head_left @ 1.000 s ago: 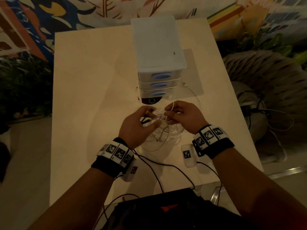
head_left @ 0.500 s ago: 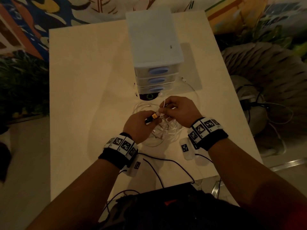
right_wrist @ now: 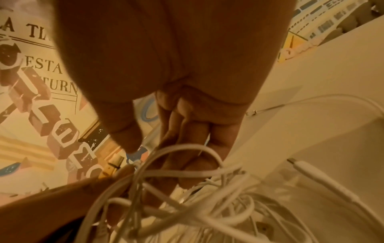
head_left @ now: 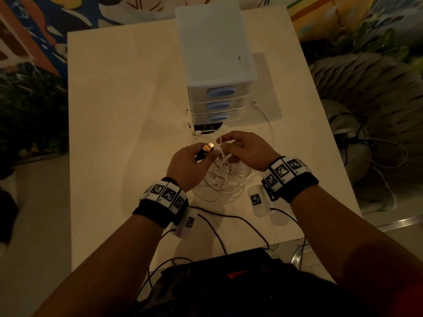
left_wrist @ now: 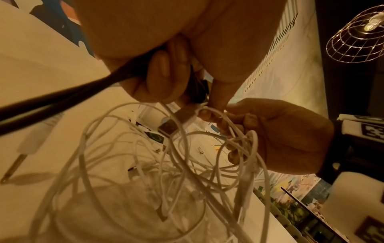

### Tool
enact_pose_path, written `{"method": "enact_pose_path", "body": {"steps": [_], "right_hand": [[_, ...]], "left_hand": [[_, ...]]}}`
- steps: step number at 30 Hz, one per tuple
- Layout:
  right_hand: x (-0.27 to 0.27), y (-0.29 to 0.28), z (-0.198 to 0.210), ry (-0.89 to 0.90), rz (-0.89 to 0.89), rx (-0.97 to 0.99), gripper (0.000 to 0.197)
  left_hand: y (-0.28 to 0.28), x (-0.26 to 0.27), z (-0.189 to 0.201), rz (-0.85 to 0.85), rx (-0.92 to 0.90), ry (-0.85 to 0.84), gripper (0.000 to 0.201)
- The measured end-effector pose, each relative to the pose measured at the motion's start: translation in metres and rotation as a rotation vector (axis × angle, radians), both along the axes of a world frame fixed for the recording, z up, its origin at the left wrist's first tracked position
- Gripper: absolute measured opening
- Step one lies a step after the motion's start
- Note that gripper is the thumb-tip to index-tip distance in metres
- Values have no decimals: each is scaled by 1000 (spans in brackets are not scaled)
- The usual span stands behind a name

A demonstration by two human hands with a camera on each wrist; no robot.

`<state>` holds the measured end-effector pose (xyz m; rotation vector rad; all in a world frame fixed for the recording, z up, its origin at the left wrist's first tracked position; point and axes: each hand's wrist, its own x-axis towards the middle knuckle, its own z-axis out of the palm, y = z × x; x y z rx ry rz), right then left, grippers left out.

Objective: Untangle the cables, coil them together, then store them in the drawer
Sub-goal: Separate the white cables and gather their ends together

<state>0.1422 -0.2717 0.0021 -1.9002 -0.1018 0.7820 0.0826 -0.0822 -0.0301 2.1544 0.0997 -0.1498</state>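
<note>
A tangle of white cables point(head_left: 225, 179) point(left_wrist: 170, 172) point(right_wrist: 197, 197) hangs from both hands over the table, its lower loops resting on the top. My left hand point(head_left: 190, 161) point(left_wrist: 166, 78) grips a black cable point(left_wrist: 62, 102) just behind its metal USB plug point(head_left: 207, 147) point(left_wrist: 172, 123), which points at the tangle. My right hand point(head_left: 245, 149) point(left_wrist: 270, 136) point(right_wrist: 166, 148) pinches a raised loop of white cable right next to the plug. The white three-drawer unit point(head_left: 215, 72), blue handles facing me, stands just beyond the hands with all drawers closed.
One white cable point(head_left: 270, 124) loops out to the right of the drawer unit, its end lying beside the unit. A white cable plug point(right_wrist: 311, 169) lies loose on the table point(head_left: 114, 133). Thin black sensor wires point(head_left: 229, 220) trail across the table's near edge.
Both hands have lifted slightly toward the drawer unit. The metal plug in my left hand has come forward into view and now sits against the loop held by my right hand.
</note>
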Motion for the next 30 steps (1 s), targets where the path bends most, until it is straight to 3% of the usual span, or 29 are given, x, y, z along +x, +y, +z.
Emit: {"method": "enact_pose_path", "body": {"steps": [3,6,13,19,23,26,30], "right_hand": [[-2,-6,1,-67,135,-77,41],[-12,-5,4,-130,94,-149,47],[-26,-3,0,-444,69,-438,16],[-38,-11,0,-693,152,-543,26],[-45,-28,9,-848,45,-496,16],[-41,-45,6,-778,-8,-389,13],[-39,-54,-3,-663,31,-338,27]], "left_hand": [[3,-1,-4,15,17,-8,16],[2,-2,-5,25,26,-21,20],[-1,-4,-2,67,71,-22,25],[-5,-4,1,92,89,-37,23],[0,-4,6,166,95,-18,22],[11,-3,6,219,92,22,26],[18,-2,4,214,101,55,25]]}}
